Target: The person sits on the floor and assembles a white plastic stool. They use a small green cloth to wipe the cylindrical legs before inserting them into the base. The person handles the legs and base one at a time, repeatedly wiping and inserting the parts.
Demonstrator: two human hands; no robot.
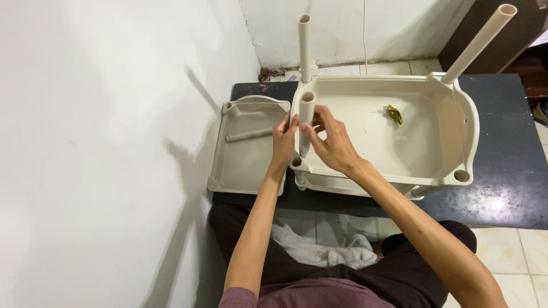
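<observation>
Two cream tubes already stand upright in the far corner sockets of the big cream tray (pixel 451 122): the far-left tube (pixel 305 48) and the far-right tube (pixel 478 44), which leans out to the right from where the camera looks. A third tube (pixel 306 114) is at the near-left corner, upright over its socket (pixel 297 162), and I'd say it is partly seated at best; how deep it sits I cannot tell, since the hands cover the lower part. The near-right socket (pixel 461 176) is open and bare. One more short tube (pixel 249 135) lies loose in the smaller tray (pixel 242 171) on the left, touching its floor. So by my reckoning about half of the uprights are in, one is being fitted, and one corner is left, with the smaller tray not yet joined to anything.

The left hand (pixel 283 142) comes up from the near side, forearm almost straight, fingers pinched on the left face of the third tube. The right hand (pixel 334 145) reaches in across from the right, wrist bent, fingers curled round the tube's right side just under its open top. Both are closed on that tube, holding it vertical.

A small green scrap (pixel 394 114) lies inside the big tray. Everything rests on a dark tabletop (pixel 502 188) set against the white wall (pixel 103 142).
</observation>
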